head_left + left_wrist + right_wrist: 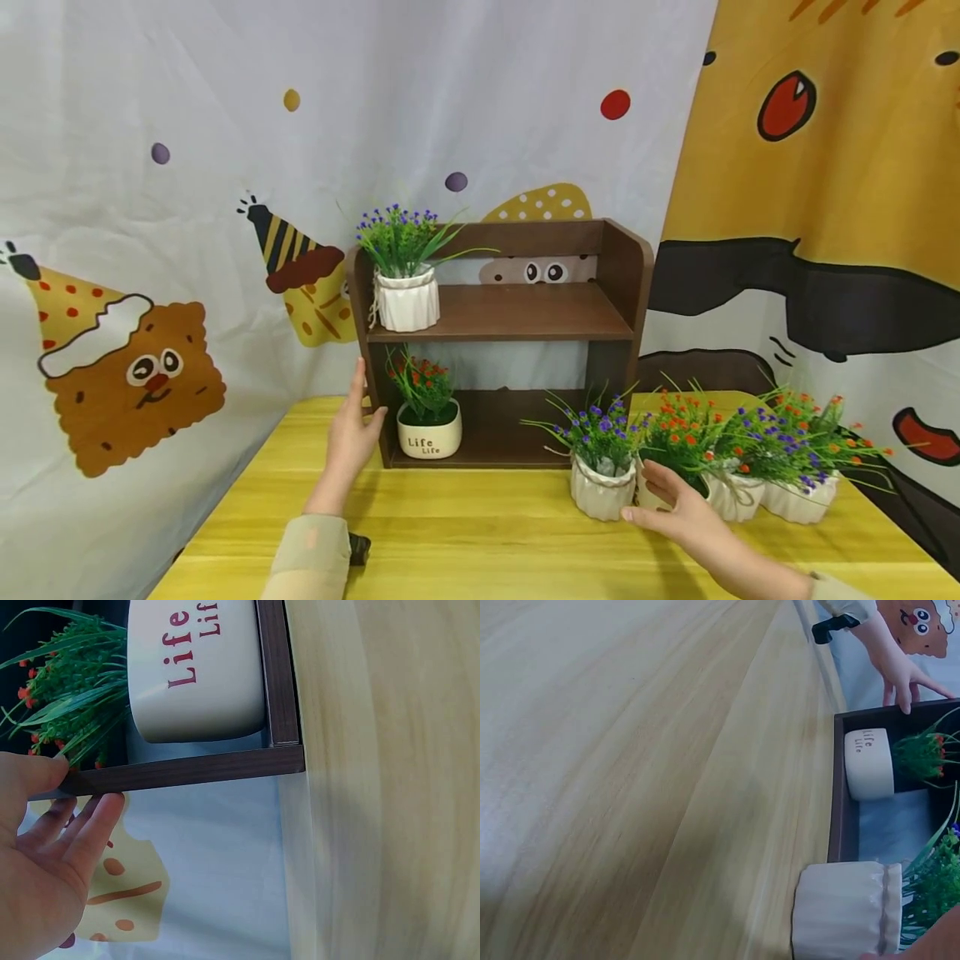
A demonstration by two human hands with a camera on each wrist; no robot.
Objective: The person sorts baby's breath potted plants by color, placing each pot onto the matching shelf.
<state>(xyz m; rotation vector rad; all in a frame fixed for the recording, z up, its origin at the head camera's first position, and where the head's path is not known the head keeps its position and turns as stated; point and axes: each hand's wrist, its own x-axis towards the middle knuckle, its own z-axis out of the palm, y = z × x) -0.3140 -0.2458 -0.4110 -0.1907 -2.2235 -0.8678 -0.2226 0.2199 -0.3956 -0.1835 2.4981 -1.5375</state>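
Note:
A dark brown two-tier shelf point(525, 312) stands on the wooden table. My left hand point(352, 437) holds its left side panel; in the left wrist view the thumb and fingers point(94, 829) lie on opposite sides of the board. Just inside, on the lower tier, sits a white "Life" pot point(429, 435) with red flowers. My right hand point(682, 508) is beside a white ribbed pot point(602, 490) with purple flowers, thumb and fingers apart. Whether it touches the pot I cannot tell. In the right wrist view only part of this hand point(934, 937) shows.
A white pot point(408, 302) with purple flowers occupies the upper tier's left end. Right of my right hand, more potted flowers point(801, 500) crowd together on the table point(465, 542). A printed cloth point(225, 167) hangs behind. A small black object point(359, 549) is at my left sleeve.

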